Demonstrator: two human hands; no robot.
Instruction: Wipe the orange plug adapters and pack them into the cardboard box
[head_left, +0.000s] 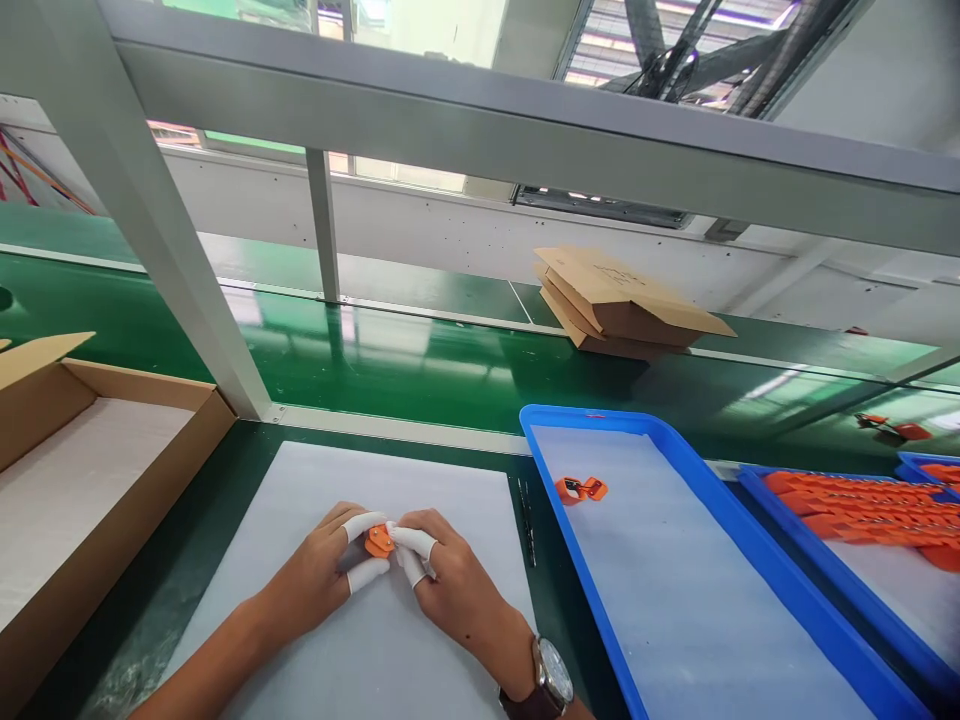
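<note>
A small orange part (379, 541), its exact kind too small to make out, is held up over a white sheet (315, 480) on the bench. My left hand (319, 565) grips it between thumb and fingers, which wear white finger cots. From the other side, my right hand (450, 570), also in white finger cots, closes its fingertips at the part's right edge. What lies between those fingertips is hidden. A wristwatch (553, 672) is on my right wrist. Right of the sheet lies a thin dark tool like tweezers (527, 522).
A blue tray (645, 425) on the right holds an orange piece (581, 489) with dark parts. Beyond it, another blue tray (862, 600) carries several orange pieces (862, 510). An open cardboard box (150, 490) stands left. Folded cardboard (622, 300) rests behind the metal frame (480, 110).
</note>
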